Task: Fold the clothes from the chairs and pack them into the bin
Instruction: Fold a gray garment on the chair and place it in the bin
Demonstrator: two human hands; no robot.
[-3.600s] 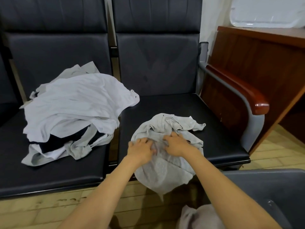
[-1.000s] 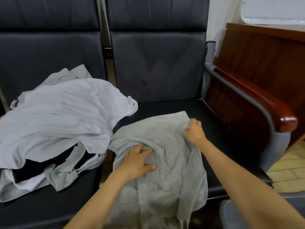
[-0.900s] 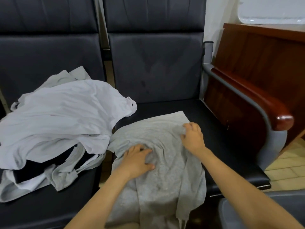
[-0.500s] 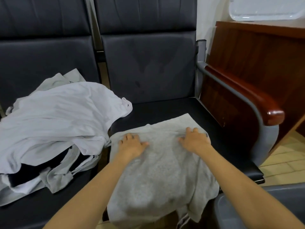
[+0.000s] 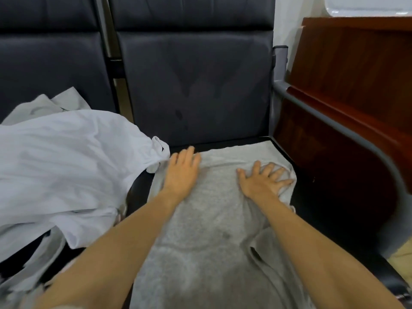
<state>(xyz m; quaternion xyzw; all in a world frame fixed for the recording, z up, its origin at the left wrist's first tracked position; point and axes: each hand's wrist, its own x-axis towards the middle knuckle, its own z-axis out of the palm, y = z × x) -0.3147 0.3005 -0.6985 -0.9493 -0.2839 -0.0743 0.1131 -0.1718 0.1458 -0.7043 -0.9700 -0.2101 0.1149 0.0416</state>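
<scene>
A grey garment [image 5: 211, 219] lies spread flat on the seat of the right-hand black chair [image 5: 196, 85], its near end hanging over the front edge. My left hand [image 5: 181, 172] presses flat on its far left part, fingers straight. My right hand [image 5: 263, 180] presses on its far right part, fingers spread over a small bunch of cloth. A pile of white and pale grey clothes [image 5: 66, 166] with something black beneath covers the left chair's seat. The bin is out of view.
The right chair has a grey metal armrest topped with red-brown wood [image 5: 347, 128]. A dark wooden cabinet [image 5: 356, 61] stands right of it, with a white tray [image 5: 367, 5] on top. A strip of pale floor [image 5: 403, 257] shows at the lower right.
The crumpled grey garment has been spread out flat on the seat. Both hands have slid away from me across the cloth, and the view has moved closer, so the bin is no longer seen.
</scene>
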